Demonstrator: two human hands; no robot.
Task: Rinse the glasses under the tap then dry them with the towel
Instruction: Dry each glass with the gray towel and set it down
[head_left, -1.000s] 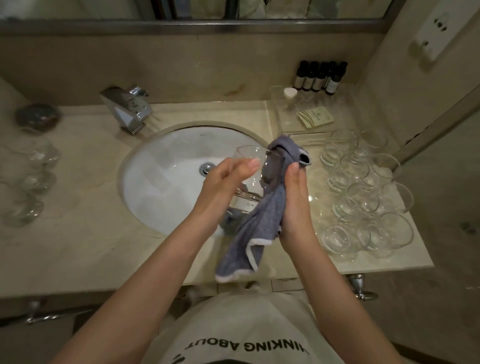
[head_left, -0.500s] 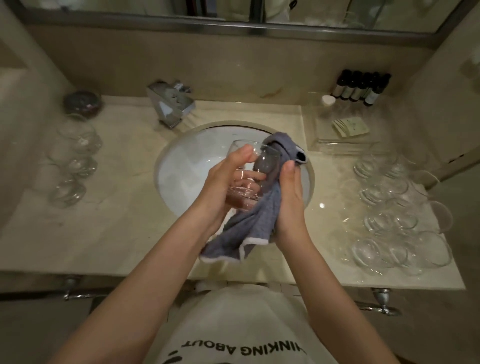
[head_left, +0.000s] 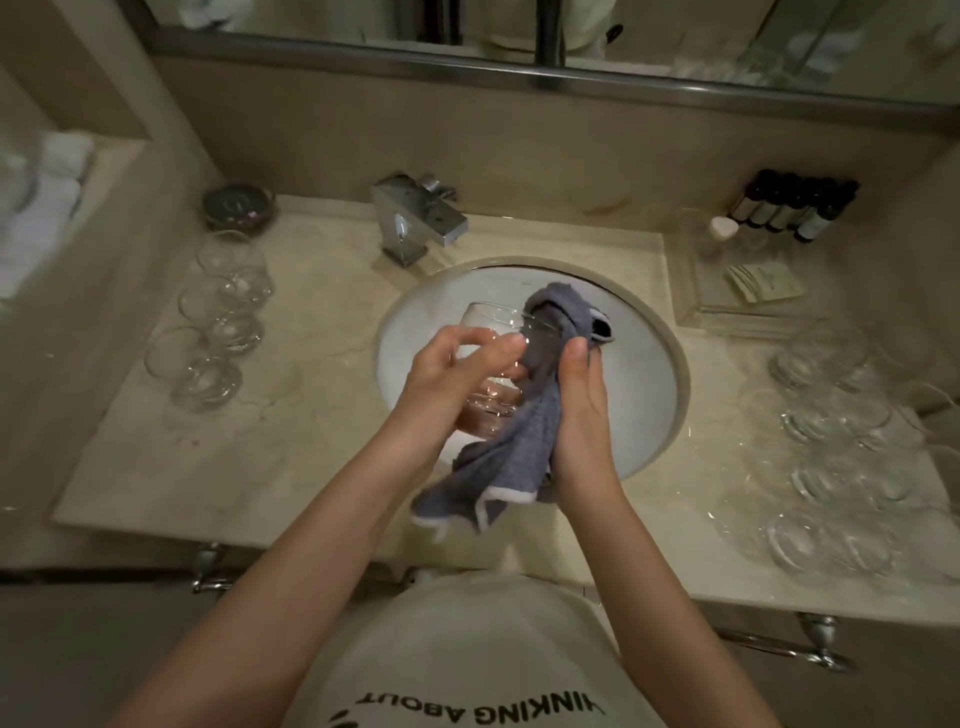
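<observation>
**A:** Head camera has the glass (head_left: 493, 364) held above the sink (head_left: 654, 364), tipped with its mouth away from the person. How is it gripped?

**B:** The left hand (head_left: 452, 374) curls its fingers round the bowl. The right hand (head_left: 576, 405) clutches the grey towel (head_left: 514, 441), one end stuffed over the rim into the glass.

**A:** How will it handle?

**B:** I'd judge thin, light, breakable, and slick if any rinse water remains. Cradle the bowl, not the rim; the soft towel bunches easily inside.

**A:** Anything unclear?

**B:** The glass's base sits behind the left hand and towel. The clear glasses on the right (head_left: 852, 447) blur together, so no count; about 3 on the left (head_left: 223, 317) show.
</observation>
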